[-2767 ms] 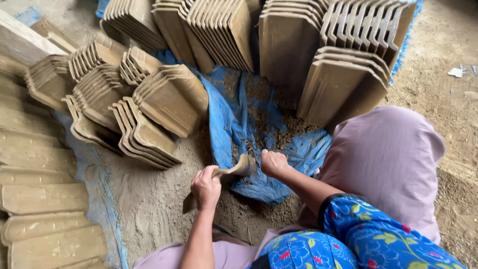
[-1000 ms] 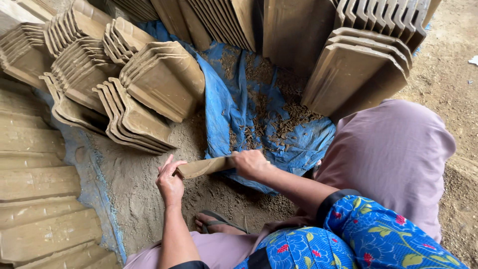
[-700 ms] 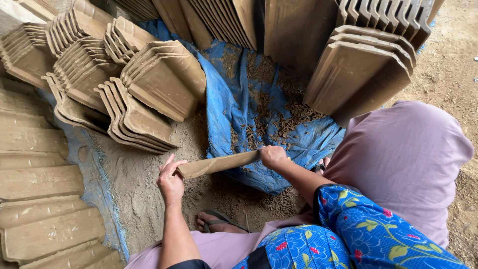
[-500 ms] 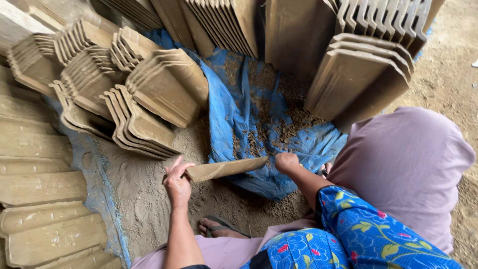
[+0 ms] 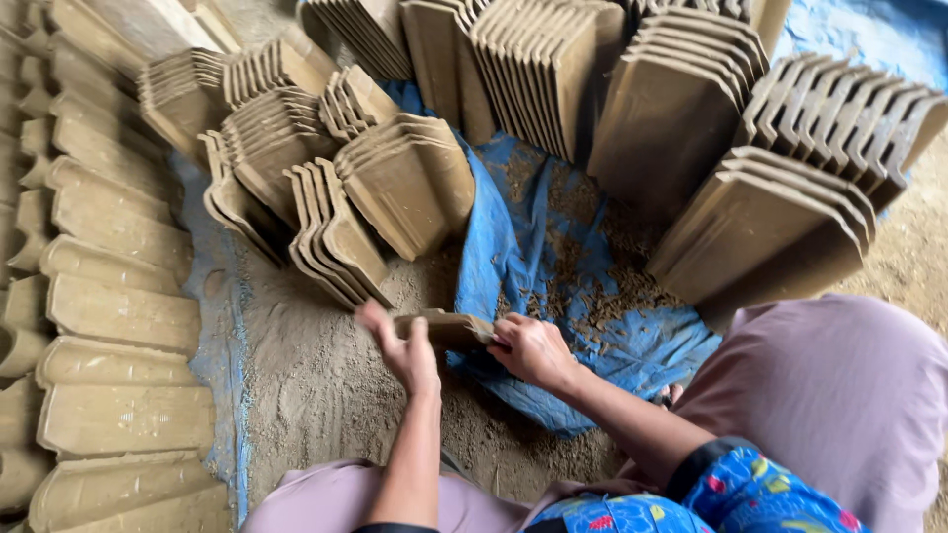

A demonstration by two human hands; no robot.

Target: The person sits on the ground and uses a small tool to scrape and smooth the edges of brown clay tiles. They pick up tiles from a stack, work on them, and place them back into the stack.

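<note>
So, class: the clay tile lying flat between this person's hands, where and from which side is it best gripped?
Probably by its two short ends, one from each side. The clay tile is long, thin and level, so support at both ends should keep it from sagging. The left hand meets the left end; the right hand grips the right end.

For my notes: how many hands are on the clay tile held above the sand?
2. On the clay tile, the left hand is at the left end; the right hand grips the right end.
</note>
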